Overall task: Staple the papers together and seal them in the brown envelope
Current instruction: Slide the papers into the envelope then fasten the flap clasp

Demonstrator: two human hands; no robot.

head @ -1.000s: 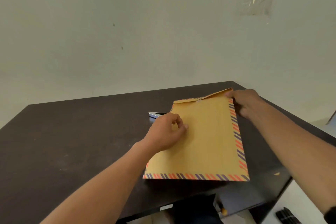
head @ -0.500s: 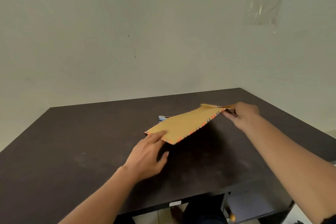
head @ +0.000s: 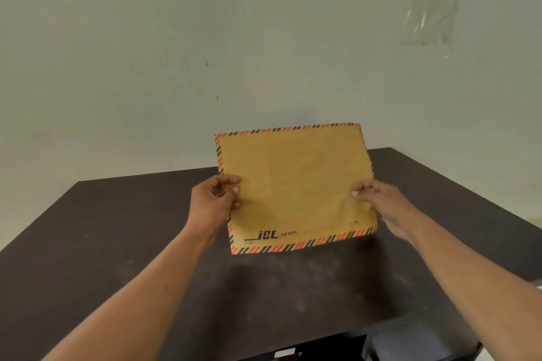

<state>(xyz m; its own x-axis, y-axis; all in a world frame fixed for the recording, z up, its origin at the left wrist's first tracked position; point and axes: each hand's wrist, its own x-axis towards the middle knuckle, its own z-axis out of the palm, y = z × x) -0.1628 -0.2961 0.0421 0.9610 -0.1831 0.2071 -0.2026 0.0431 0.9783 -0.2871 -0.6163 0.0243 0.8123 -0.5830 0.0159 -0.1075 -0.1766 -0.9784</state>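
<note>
We hold a flat brown paper envelope with striped orange-and-black edges (head: 296, 184) upright above the dark wooden table (head: 117, 243). Our left hand (head: 214, 199) pinches its left edge, our right hand (head: 378, 199) its right. A loose pinch could let it slip; its flap is hidden.

Both bare forearms reach forward from the near edge, converging toward the middle. The left hand (head: 215, 202) pinches with thumb in front; the right hand (head: 378, 199) does likewise, its curled fingers seemingly hidden behind.
</note>
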